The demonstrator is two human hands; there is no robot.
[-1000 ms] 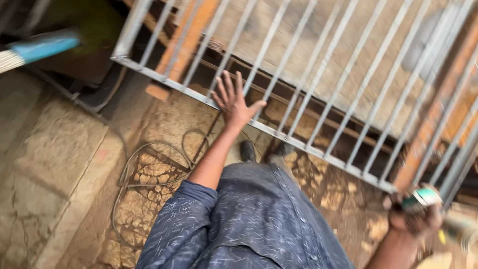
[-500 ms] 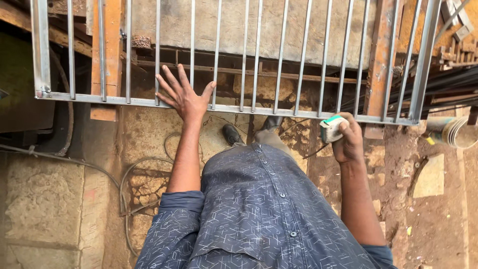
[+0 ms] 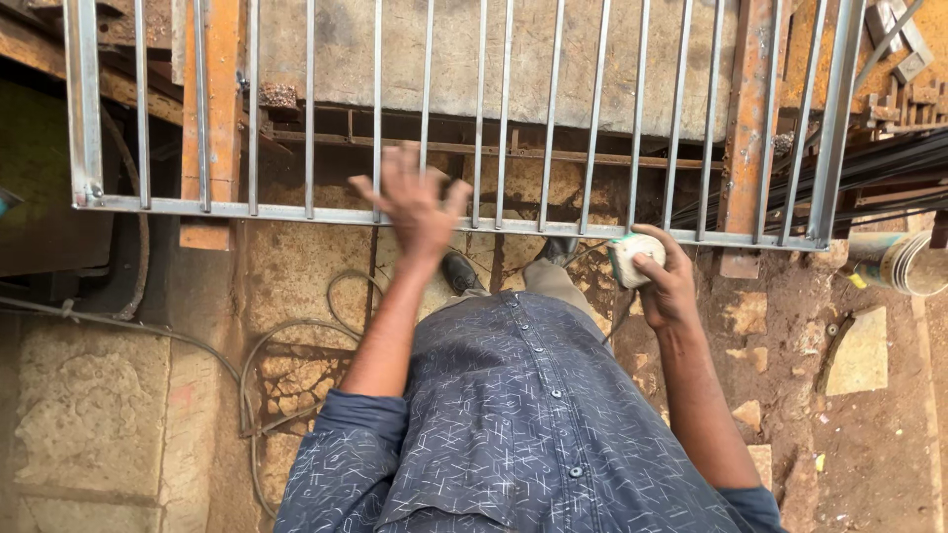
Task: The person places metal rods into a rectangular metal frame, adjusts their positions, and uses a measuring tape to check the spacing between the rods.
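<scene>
A grey metal grille (image 3: 592,228) of vertical bars lies flat across rusty orange beams in front of me. My left hand (image 3: 415,202) hovers over its near rail with fingers spread, blurred, holding nothing. My right hand (image 3: 664,281) grips a small power tool with a white and green body (image 3: 632,257) just below the near rail, to the right. My blue patterned shirt (image 3: 513,424) fills the lower middle, and my shoes (image 3: 464,271) show beneath the rail.
Cables (image 3: 267,355) loop over the stone floor at the left. A rusty orange beam (image 3: 212,118) stands left and another (image 3: 750,118) right under the grille. Dark steel rods (image 3: 869,168) and a pale bucket-like roll (image 3: 904,262) sit at the right. Loose stones lie on the dirt.
My view has steadied and straightened over the grille. My left hand has lifted off the near rail and moved right. My right hand with the tool has come up to the rail.
</scene>
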